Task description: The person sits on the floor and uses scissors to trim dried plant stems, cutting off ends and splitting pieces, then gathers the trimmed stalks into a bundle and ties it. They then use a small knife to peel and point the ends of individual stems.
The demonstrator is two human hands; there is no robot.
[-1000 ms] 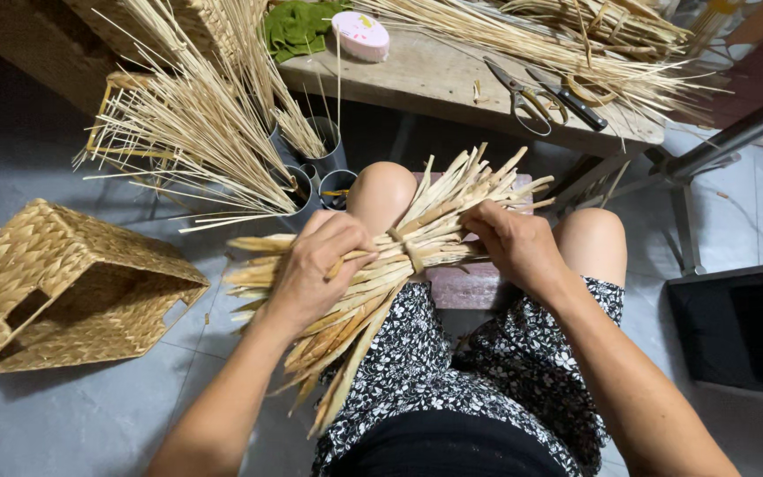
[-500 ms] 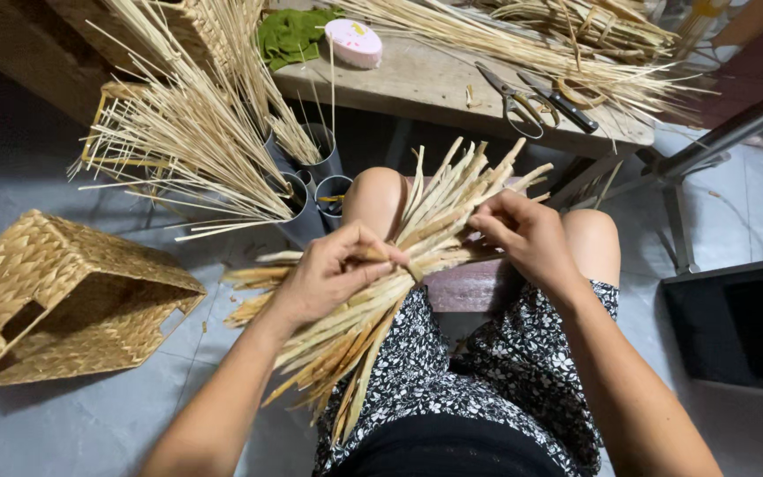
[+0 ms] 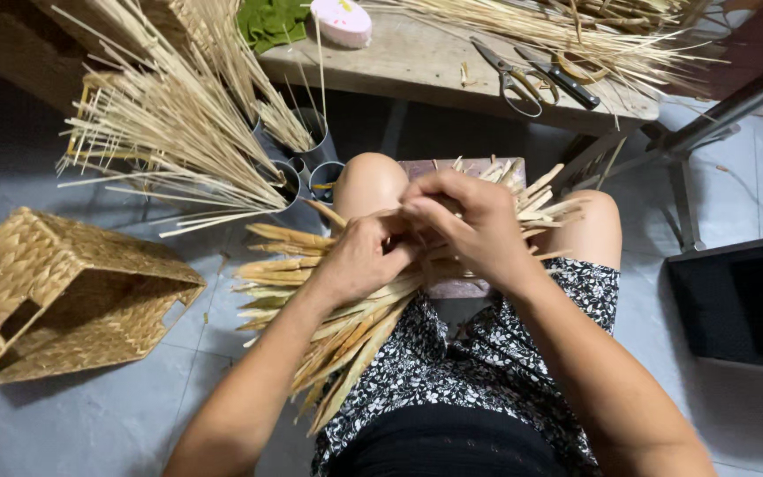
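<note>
— What have your hands got hold of?

— Both of your hands are closed on the bundle of flat straw strips (image 3: 346, 309) lying across your lap. Your left hand (image 3: 359, 261) has its fingers curled down over the strips just beside your left knee. Your right hand (image 3: 474, 225) is pinched narrow on a few strip ends, fingertips bent inward and touching the left hand's fingers.

— And where does the bundle sit?

— It runs slantwise over your thighs, on the black-and-white patterned dress (image 3: 479, 371). One fanned end points up past your right knee, the other spreads down and to your left, hanging off your leg above the grey tiled floor (image 3: 90, 424). Under the strips, between your knees, a pinkish block shows; I cannot tell what it is.

— What is around you?

— On the floor to your left a woven basket (image 3: 64, 300) lies tipped on its side, its opening facing you. Beyond your left knee stand metal cans (image 3: 311, 168) holding a spray of thin pale sticks (image 3: 169, 132). Ahead of you is a wooden bench (image 3: 417, 66); on it lie scissors (image 3: 509, 79), a dark-handled tool (image 3: 567, 79) just beside them, a round pink tin (image 3: 342, 19), a green cloth (image 3: 271, 19) and more loose straw (image 3: 567, 31). To your right a dark box (image 3: 744, 300) stands on the floor, near a metal stand leg (image 3: 708, 124).
</note>
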